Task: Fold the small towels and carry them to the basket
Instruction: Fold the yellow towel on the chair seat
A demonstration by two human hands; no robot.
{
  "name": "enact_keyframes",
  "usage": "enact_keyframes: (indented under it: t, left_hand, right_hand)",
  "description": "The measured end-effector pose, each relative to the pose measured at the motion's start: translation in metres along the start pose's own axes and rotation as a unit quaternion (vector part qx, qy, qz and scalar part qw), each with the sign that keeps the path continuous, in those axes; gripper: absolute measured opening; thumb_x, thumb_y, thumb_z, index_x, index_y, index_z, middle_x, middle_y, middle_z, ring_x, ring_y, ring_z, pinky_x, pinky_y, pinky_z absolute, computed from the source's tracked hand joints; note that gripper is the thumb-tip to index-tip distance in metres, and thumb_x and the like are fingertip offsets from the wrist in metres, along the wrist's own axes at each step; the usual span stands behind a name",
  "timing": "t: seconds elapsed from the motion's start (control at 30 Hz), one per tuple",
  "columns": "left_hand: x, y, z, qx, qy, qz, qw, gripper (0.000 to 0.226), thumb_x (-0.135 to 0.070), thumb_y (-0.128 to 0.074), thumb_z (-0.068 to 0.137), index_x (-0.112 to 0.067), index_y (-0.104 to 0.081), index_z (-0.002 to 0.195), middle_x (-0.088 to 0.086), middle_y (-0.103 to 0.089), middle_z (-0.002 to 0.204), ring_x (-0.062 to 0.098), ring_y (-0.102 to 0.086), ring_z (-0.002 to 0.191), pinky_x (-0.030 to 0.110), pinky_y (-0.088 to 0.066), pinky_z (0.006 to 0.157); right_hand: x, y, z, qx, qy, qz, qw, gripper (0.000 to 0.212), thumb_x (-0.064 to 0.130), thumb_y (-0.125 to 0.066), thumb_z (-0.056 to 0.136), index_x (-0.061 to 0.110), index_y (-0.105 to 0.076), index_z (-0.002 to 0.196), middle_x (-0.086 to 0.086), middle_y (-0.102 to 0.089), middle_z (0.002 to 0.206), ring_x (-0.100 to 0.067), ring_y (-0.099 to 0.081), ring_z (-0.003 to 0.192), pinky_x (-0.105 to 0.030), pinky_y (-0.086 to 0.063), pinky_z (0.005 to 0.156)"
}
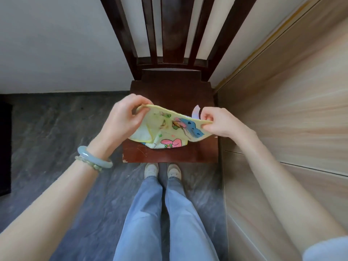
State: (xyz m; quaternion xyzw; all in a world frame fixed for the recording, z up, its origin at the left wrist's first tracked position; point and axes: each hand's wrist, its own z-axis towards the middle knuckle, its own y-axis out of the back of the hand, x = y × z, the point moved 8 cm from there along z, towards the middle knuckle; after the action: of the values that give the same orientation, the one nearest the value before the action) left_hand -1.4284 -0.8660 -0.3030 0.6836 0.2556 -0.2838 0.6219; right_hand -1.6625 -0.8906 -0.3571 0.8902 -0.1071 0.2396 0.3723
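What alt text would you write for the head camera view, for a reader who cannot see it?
Seen from above, a person's left hand and right hand pinch the top edge of a small yellow cartoon-print towel over a dark wooden chair seat. The person wears blue jeans and stands on a grey floor beside wood panelling.

dark wooden chair [170, 87] | grey floor [56, 129] | white wall [56, 44] | wood-panelled cabinet [291, 91]

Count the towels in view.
1 for sure: the yellow towel, pinched by left hand and right hand over the chair seat. A pale scrap behind it may be another.
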Motion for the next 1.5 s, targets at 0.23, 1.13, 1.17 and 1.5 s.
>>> enact_keyframes:
  t: [0.23, 1.13, 1.17, 1.5]
  left_hand:
    - [-0.048, 0.092, -0.014, -0.032, 0.03, -0.013, 0.999, 0.008, -0.013, -0.065, 0.088, -0.017, -0.068, 0.093, -0.014, -0.059, 0.076, -0.004, -0.053, 0.068, 0.006, -0.04, 0.063]
    - [-0.113, 0.182, -0.017, -0.047, 0.023, -0.137, 0.989, 0.009, -0.006, -0.067, 0.085, -0.014, -0.069, 0.089, -0.006, -0.068, 0.081, -0.005, -0.062, 0.068, 0.009, -0.048, 0.068]
    - [-0.105, 0.171, -0.023, -0.028, 0.033, -0.135, 0.99, 0.008, -0.006, -0.068, 0.085, -0.014, -0.069, 0.088, -0.004, -0.069, 0.081, -0.003, -0.062, 0.067, 0.01, -0.049, 0.068]
    - [-0.009, 0.057, -0.1, 0.15, 0.162, -0.111, 0.969, 0.014, -0.014, -0.071, 0.083, -0.026, -0.07, 0.076, -0.017, -0.07, 0.07, -0.002, -0.058, 0.063, 0.02, -0.047, 0.069]
  right_hand:
    - [0.047, 0.089, -0.08, -0.117, 0.024, 0.001, 0.993, 0.011, 0.022, -0.061, 0.089, 0.015, -0.066, 0.095, 0.002, -0.058, 0.098, -0.015, -0.054, 0.092, -0.024, -0.039, 0.072]
    - [0.12, 0.209, -0.169, -0.266, 0.109, 0.116, 0.951, 0.004, 0.011, -0.063, 0.088, 0.015, -0.063, 0.089, -0.003, -0.066, 0.088, -0.022, -0.066, 0.091, -0.042, -0.057, 0.082]
    - [0.11, 0.197, -0.165, -0.246, 0.098, 0.119, 0.957, 0.005, 0.011, -0.064, 0.086, 0.015, -0.064, 0.088, -0.004, -0.067, 0.088, -0.022, -0.066, 0.091, -0.042, -0.057, 0.081]
    - [0.023, 0.036, -0.143, -0.043, -0.012, 0.134, 0.99, 0.01, 0.008, -0.066, 0.083, 0.018, -0.062, 0.081, -0.001, -0.063, 0.081, -0.012, -0.058, 0.075, -0.029, -0.045, 0.074]
